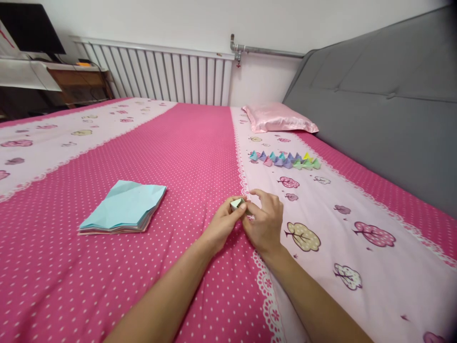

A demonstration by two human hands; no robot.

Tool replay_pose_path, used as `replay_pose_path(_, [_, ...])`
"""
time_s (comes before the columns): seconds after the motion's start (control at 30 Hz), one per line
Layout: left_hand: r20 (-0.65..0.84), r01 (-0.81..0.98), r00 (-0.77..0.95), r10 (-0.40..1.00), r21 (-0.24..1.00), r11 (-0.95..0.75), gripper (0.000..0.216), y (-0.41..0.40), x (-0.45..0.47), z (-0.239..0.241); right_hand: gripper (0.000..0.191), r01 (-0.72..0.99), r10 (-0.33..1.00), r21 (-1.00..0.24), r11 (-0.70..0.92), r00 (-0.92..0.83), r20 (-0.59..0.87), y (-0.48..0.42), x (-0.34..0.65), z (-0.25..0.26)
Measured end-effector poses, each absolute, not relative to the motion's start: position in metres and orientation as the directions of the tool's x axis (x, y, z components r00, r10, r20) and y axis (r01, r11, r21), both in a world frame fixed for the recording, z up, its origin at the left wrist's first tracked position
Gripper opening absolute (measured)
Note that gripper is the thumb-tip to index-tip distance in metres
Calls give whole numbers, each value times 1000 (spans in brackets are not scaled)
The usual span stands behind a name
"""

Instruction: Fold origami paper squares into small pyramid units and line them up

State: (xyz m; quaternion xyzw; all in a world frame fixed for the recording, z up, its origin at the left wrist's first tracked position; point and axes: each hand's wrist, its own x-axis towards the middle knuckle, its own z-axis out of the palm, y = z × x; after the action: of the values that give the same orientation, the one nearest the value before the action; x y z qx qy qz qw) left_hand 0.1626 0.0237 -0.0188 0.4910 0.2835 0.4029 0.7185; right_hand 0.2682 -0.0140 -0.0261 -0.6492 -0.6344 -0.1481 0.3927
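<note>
A small pale green folded paper point(237, 204) is pinched between the thumb and fingers of my left hand point(224, 216). My right hand point(264, 219) is against its right side, thumb and fingers closed on the paper's edge, with the index finger curled above. The lower part of the paper is hidden by my fingers. Farther off to the right, several small folded paper boats point(287, 162) in blue, purple, pink, green and yellow stand close together in two rows. To the left lies a stack of square paper point(123, 205), with a light blue sheet on top.
Everything rests on a bed with a pink dotted and tree-patterned sheet point(178, 143). A pink pillow point(278, 117) lies by the grey headboard point(378, 100). Against the far wall stand a white radiator point(160, 71) and a desk with a black monitor point(30, 28).
</note>
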Motion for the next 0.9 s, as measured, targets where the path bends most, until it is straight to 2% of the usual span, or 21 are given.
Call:
replay_pose_path(0.17, [-29,-248,519,854,951,183,37,23,162,-20,25,973,724,-221,67,105,682,-17,267,-24])
replay_pose_path(0.33, [-48,-301,522,851,924,237,44,22,162,-22,26,982,680,-171,85,69,730,-17,263,-25])
replay_pose_path(0.43, [-68,-315,519,852,912,264,45,20,163,-21,24,985,631,-158,69,80,771,-17,262,-24])
replay_pose_path(0.57, [-67,-297,537,841,918,262,44,19,164,-18,26,985,661,-168,43,98,744,-17,262,-26])
replay_pose_path(0.7, [-55,-276,573,818,926,256,55,18,164,-16,23,969,726,-249,-1,172,666,-18,264,-25])
replay_pose_path(0.8, [-8,-286,599,801,932,223,68,17,164,-16,19,924,794,-378,-55,270,544,-19,265,-21])
replay_pose_path(0.9, [36,-277,613,789,946,171,65,17,165,-17,15,849,836,-509,-140,377,399,-19,265,-16])
